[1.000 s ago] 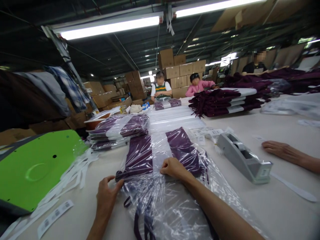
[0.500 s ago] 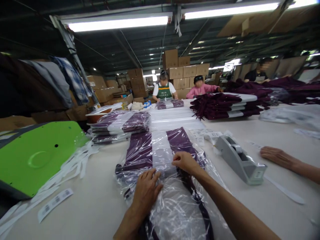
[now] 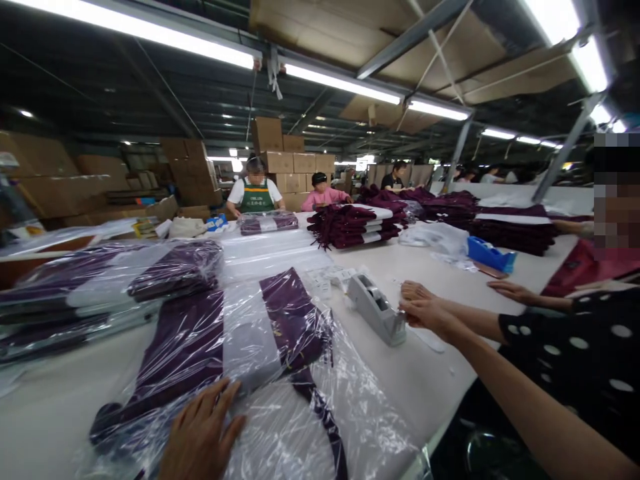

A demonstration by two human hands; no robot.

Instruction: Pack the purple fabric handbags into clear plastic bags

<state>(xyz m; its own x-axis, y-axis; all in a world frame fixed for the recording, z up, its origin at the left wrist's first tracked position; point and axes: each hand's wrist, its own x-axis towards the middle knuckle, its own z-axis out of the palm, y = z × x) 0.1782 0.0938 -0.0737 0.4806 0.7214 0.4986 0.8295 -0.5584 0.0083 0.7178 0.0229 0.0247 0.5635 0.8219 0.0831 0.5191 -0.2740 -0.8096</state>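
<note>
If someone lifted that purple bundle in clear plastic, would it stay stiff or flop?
The purple bundle would probably sag, as it looks like folded cloth with a dark strap trailing from it. The clear plastic appears thin and crinkled, so it likely bends easily; its glossy surface may slip under the left hand.

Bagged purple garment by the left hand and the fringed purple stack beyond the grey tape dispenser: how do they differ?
The bagged purple garment is covered by clear plastic; the fringed purple stack looks bare. The garment lies close, as one flat bundle, while the stack sits farther off, several layers high. Both are dark purple with white bands.
</note>
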